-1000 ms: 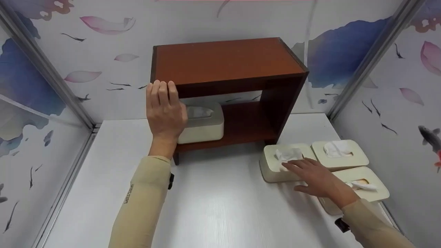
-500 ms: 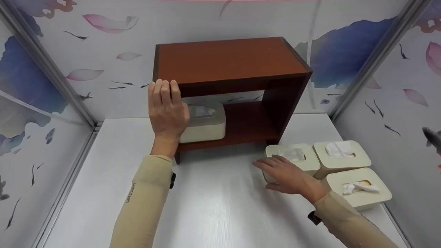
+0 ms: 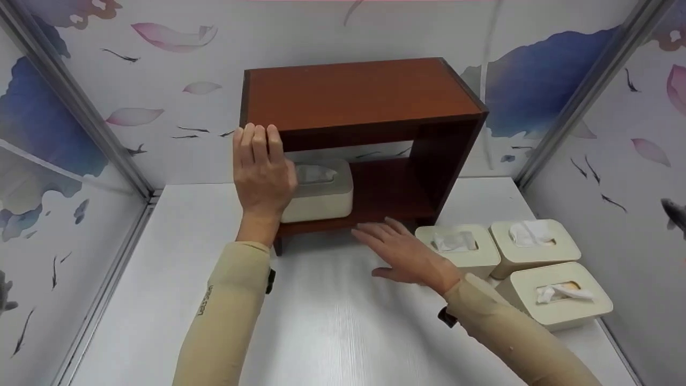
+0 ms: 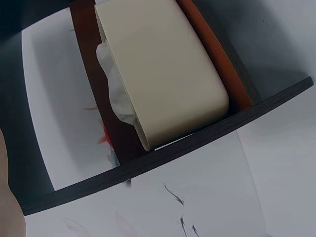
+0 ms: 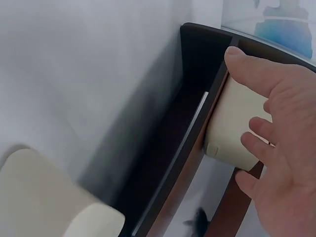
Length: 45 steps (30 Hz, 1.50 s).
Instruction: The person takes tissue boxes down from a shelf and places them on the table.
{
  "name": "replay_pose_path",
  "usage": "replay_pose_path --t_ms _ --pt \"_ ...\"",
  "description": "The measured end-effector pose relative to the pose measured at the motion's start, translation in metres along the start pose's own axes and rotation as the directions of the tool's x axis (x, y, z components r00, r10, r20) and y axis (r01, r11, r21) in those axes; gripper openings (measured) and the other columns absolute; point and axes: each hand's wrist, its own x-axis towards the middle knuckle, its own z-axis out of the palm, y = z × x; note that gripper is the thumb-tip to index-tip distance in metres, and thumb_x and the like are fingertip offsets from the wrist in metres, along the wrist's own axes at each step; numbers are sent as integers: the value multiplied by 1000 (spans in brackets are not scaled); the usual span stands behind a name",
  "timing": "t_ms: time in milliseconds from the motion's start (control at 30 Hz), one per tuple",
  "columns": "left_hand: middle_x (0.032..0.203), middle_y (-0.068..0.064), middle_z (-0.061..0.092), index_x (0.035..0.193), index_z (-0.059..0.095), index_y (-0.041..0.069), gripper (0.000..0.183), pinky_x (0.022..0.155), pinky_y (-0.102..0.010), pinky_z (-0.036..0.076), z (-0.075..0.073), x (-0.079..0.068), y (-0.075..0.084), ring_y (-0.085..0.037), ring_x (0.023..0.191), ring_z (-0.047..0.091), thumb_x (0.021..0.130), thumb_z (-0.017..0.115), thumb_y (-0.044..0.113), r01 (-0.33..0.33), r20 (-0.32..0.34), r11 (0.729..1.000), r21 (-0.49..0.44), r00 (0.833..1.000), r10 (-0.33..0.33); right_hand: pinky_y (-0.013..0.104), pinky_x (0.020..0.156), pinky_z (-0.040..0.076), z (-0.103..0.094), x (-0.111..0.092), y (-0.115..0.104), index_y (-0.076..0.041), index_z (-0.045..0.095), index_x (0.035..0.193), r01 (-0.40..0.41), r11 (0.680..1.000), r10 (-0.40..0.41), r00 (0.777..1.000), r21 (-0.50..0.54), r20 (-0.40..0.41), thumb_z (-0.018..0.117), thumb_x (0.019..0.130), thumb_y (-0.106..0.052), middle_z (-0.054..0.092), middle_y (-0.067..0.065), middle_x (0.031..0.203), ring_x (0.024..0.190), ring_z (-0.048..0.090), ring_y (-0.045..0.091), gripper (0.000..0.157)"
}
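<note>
A reddish-brown wooden shelf (image 3: 364,96) stands on the white table against the back wall. My left hand (image 3: 263,174) grips its upper front left corner, fingertips up at the top edge and the thumb side mostly hidden. Inside, on the left of the lower board, sits a cream tissue box (image 3: 321,201) with a greyish top and a tissue in its slot. My right hand (image 3: 404,254) hovers before the shelf's lower front, fingers spread and holding nothing. In the right wrist view, its fingers (image 5: 261,138) overlap the shelved box.
Several more cream tissue boxes stand at the right: one near the shelf's right leg (image 3: 455,244), one at the back right (image 3: 536,241) and one closer to me (image 3: 563,295). Patterned wall panels (image 3: 632,161) with metal posts enclose the table (image 3: 332,332).
My right hand has moved left from above the nearest right-hand tissue box to in front of the shelf. My left hand stays on the shelf corner; the boxes have not moved.
</note>
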Motion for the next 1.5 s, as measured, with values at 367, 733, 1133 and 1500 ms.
replay_pose_path --t_ms 367,733,1133,1500 --pt "122 -16 53 126 49 4 37 118 -43 35 1 0 1 -32 123 50 90 43 12 3 -25 1000 -18 1000 -3 53 119 28 -10 58 7 -13 21 155 -51 998 50 998 -38 -28 77 81 -41 25 12 160 148 26 28 97" --pt "122 -16 54 126 49 4 37 117 -42 36 1 -2 1 -31 123 51 90 44 12 0 -31 1000 -7 1000 0 51 122 21 -14 107 16 -8 18 156 -142 990 143 986 9 -86 75 83 -41 20 16 162 150 21 32 98" --pt "123 -16 53 127 49 4 37 116 -42 37 0 0 1 -31 124 51 92 42 14 5 -13 1000 16 1000 -4 46 126 9 -17 149 26 -15 4 158 -321 944 307 939 78 156 67 86 -52 4 10 166 154 4 27 102" --pt "124 -15 52 127 48 5 38 116 -41 37 0 -1 0 -31 124 51 91 44 14 -6 -16 1000 30 1000 7 43 126 -1 -15 171 32 -20 -5 157 -386 914 338 895 123 291 65 81 -63 -8 5 166 154 -9 23 112"
